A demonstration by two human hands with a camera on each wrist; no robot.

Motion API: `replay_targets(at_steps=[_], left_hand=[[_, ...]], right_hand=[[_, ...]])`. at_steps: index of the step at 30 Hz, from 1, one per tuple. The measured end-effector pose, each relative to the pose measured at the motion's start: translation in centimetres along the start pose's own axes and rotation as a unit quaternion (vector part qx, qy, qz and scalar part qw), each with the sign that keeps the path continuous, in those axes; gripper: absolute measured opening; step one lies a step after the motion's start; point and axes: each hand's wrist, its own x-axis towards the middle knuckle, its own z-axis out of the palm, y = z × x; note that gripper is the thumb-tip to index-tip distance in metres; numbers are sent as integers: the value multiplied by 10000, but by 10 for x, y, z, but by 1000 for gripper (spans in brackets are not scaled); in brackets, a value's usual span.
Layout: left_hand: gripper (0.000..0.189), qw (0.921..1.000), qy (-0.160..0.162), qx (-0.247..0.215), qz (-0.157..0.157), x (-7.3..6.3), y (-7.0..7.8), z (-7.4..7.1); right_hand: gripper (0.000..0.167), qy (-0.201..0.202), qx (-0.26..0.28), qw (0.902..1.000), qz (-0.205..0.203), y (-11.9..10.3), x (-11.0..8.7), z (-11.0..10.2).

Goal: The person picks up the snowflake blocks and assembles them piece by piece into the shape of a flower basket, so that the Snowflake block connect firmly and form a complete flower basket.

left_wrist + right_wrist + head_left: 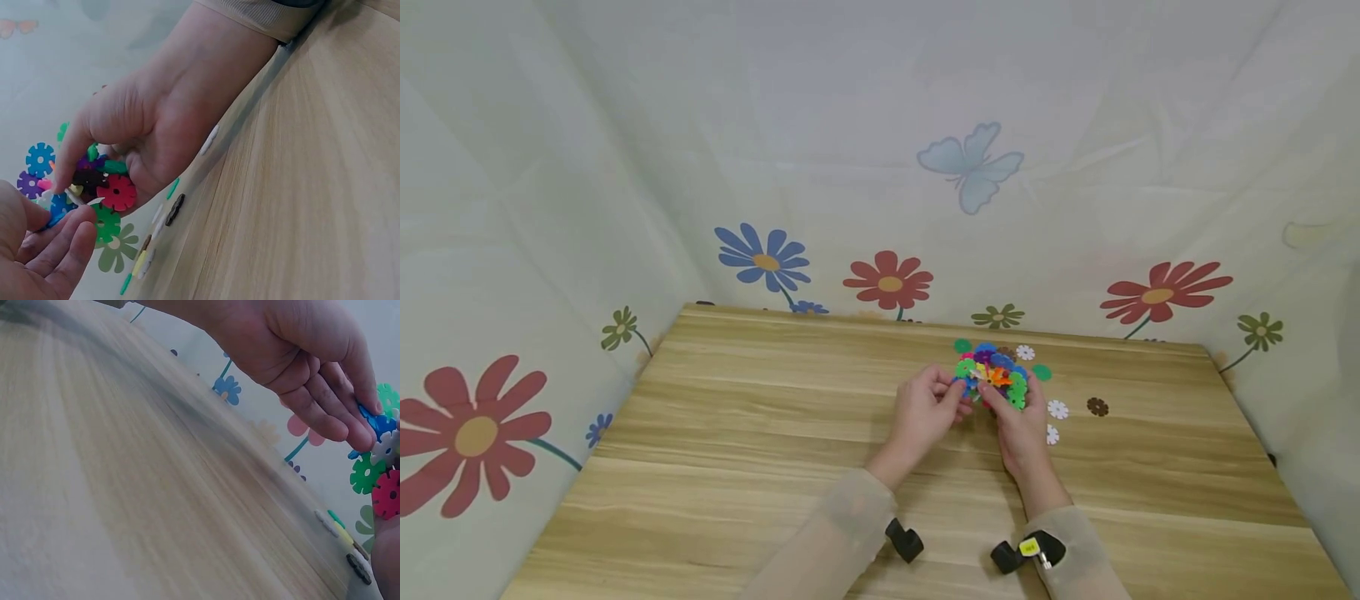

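Note:
In the head view my right hand (1022,429) holds a cluster of joined plastic snowflake discs (1017,390) in many colours, thumb on the near side. My left hand (921,417) is at the cluster's left edge. Seen from the left wrist, thumb and fingers of the left hand (47,265) pinch a blue snowflake disc (60,205) against the cluster. A red disc (117,192) and a green disc (107,223) stick out beside the right hand (169,119). From the right wrist, the blue disc (376,423) shows between left thumb and fingers; the right hand is mostly cut off.
Loose snowflake discs lie on the wooden table (737,433) around the hands: a brown disc (1097,407), a white disc (1057,409), a green disc (1041,372) and several others. Behind the table's far edge hangs a flower-printed cloth (835,167).

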Motion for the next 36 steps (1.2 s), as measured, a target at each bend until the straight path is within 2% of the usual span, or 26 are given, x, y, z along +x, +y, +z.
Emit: replay_targets(at_steps=[13, 26, 36], left_hand=[[9, 9997, -166, -10, -168, 2, -3, -3], [9, 9994, -195, 269, -84, 2, -3, -6], [9, 9992, -198, -20, -360, 4, -2, -6]], right_hand=[[44, 178, 223, 9992, 264, -4, 4, -4], [43, 71, 150, 9997, 169, -2, 5, -5], [47, -43, 40, 9995, 302, -3, 5, -5]])
